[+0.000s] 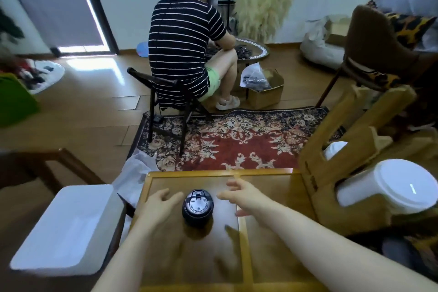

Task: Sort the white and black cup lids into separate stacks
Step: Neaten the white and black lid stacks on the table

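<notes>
While flanked by left hand (163, 206) and right hand (241, 197), both loose-fingered, gripping nothing: upright stack of black cup lids (198, 208), tops up, on desk (267, 232).

1. Stack of lids (198, 207) on the table (267, 239), near its middle.
2. Left hand (159, 206) just left of the stack, right hand (243, 194) just right of it, neither touching.
3. Tray (68, 230) left of the table.
4. Rack (341, 149) right of the table, holding a stack of lids on its side (388, 187).
5. Rug (237, 140) behind the table.
6. Seated person (182, 47) on a chair (163, 99) at the rug's far edge, facing away.
</notes>
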{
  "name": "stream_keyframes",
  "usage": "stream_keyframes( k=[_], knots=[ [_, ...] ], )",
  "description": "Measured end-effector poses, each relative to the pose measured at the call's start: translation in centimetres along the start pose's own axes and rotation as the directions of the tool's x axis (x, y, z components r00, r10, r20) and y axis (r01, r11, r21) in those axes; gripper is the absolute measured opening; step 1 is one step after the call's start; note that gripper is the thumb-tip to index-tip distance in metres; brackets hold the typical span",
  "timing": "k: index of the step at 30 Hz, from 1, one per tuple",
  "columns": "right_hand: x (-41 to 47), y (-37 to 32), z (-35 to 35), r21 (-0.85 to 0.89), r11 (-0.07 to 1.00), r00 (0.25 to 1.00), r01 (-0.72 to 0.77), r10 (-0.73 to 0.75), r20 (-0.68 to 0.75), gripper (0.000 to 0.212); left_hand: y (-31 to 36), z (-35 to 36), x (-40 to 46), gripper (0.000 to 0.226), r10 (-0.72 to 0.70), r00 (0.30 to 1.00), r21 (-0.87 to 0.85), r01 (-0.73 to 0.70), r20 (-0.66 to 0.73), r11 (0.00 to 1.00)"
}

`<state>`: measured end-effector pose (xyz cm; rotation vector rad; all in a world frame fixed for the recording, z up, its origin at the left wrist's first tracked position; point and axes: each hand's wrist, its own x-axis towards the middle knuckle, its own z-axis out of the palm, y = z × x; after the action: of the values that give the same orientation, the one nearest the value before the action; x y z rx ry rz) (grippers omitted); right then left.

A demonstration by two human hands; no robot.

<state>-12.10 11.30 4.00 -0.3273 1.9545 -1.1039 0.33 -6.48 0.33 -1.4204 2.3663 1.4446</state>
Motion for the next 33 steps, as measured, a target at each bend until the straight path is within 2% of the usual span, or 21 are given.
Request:
stream_keyframes(
  k=[2, 3, 6, 7, 9, 11, 13, 17, 19, 22, 25, 27, 29, 33],
  knots=[
    [2.4, 1.8, 1.6, -0.017, 1.000, 0.999, -0.011, 0.011, -0.033, 0.066, -0.9, 1.2, 0.4, 0.065, 0.019, 1.000, -0.024, -0.019, -0.012, 1.000],
    [3.5, 2.5, 2.2, -0.037, 0.999, 0.999, -0.008, 0.006, -0.053, 0.069, -1.2, 1.9, 0.7, 0.071, 0.035, 0.999, -0.030, -0.035, -0.012, 0.999],
    [6.3, 4.1, 3.8, -0.075, 0.997, 0.995, 0.032, -0.039, -0.093, 0.077, -3.5, 3.7, 3.4, 0.119, 0.073, 0.997, -0.053, -0.073, 0.015, 0.996],
    [7.0, 4.5, 4.3, -0.080, 0.996, 0.995, 0.043, -0.050, -0.091, 0.079, -4.6, 4.4, 5.0, 0.124, 0.081, 0.996, -0.034, -0.080, 0.023, 0.996],
    [7.9, 5.4, 5.1, -0.094, 0.994, 0.996, 0.053, -0.059, -0.068, 0.079, -5.0, 5.0, 5.8, 0.107, 0.069, 0.996, -0.008, -0.069, 0.049, 0.998],
    [8.2, 6.3, 5.8, -0.106, 0.992, 0.994, 0.069, -0.077, -0.071, 0.076, -4.4, 5.5, 5.1, 0.073, 0.105, 0.993, -0.060, -0.102, 0.054, 0.993],
    [8.1, 7.1, 6.3, -0.091, 0.991, 0.990, 0.093, -0.102, -0.096, 0.073, -4.2, 5.8, 4.3, 0.049, 0.122, 0.992, -0.136, -0.115, 0.044, 0.984],
    [6.7, 8.1, 6.7, -0.012, 0.993, 0.988, 0.113, -0.114, -0.109, 0.059, -4.1, 6.2, 2.7, 0.029, 0.114, 0.992, -0.252, -0.095, 0.059, 0.963],
    [6.3, 8.7, 6.8, 0.053, 0.992, 0.990, 0.117, -0.112, -0.084, 0.060, -4.4, 6.2, 1.7, 0.031, 0.173, 0.979, -0.308, -0.133, 0.106, 0.942],
    [5.5, 9.4, 6.5, 0.096, 0.977, 0.979, 0.193, -0.184, -0.087, 0.063, -6.0, 6.3, 1.3, 0.050, 0.397, 0.917, -0.301, -0.366, 0.048, 0.881],
    [4.1, 9.7, 6.1, -0.079, 0.922, 0.919, 0.379, -0.385, -0.089, 0.071, -8.1, 6.4, 1.2, 0.078, 0.611, 0.791, -0.221, -0.603, -0.040, 0.766],
    [3.8, 10.3, 5.8, -0.212, 0.878, 0.894, 0.429, -0.446, -0.036, 0.076, -9.3, 7.0, 0.7, 0.089, 0.640, 0.769, -0.200, -0.627, 0.001, 0.753],
    [3.6, 10.9, 5.4, -0.271, 0.870, 0.903, 0.411, -0.430, -0.010, 0.076, -9.9, 7.6, 0.6, 0.082, 0.634, 0.771, -0.180, -0.617, 0.057, 0.766],
    [1.2, 10.0, 3.4, -0.241, 0.867, 0.887, 0.435, -0.459, -0.048, 0.072, -7.6, 8.1, -1.9, 0.071, 0.658, 0.752, -0.217, -0.649, -0.040, 0.729]
  ],
)
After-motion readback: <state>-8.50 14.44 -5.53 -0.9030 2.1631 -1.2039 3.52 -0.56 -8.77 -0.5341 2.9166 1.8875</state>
